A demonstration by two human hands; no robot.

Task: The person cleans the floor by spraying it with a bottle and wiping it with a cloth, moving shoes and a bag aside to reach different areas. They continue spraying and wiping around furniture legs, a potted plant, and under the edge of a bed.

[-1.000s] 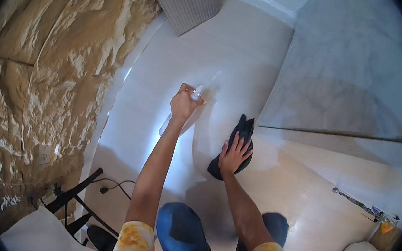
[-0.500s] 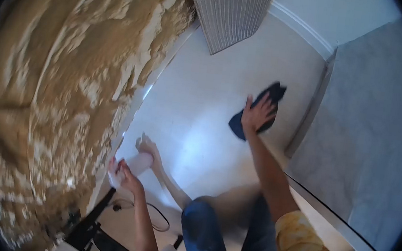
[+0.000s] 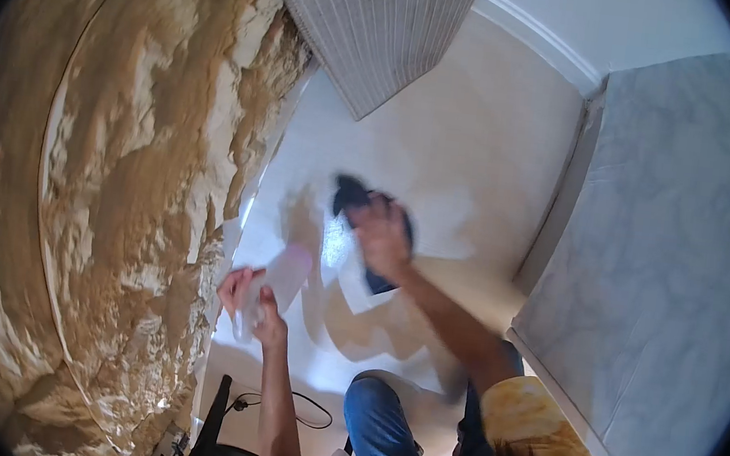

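Note:
My left hand (image 3: 261,306) is wrapped round a translucent, pale bottle (image 3: 289,275), held tilted at the left side of a pale, smooth surface (image 3: 481,142). The bottle's far end looks pinkish. What kind of bottle it is cannot be made out. On the same surface, to the right of the bottle, lies a dark cloth (image 3: 353,196). My right hand (image 3: 379,234) rests flat on that cloth, fingers stretched out and somewhat blurred. Part of the cloth is hidden beneath my palm.
Rough, brown, uneven material (image 3: 130,177) runs along the left. A grey striped panel (image 3: 377,25) reaches in from the top. At the right stands a grey, marbled panel (image 3: 649,231). Near my left forearm lies a thin black cable (image 3: 311,400).
My right hand has swept the dark cloth leftward across the surface, closer to the bottle. My left hand still holds the bottle. The camera view has shifted a little.

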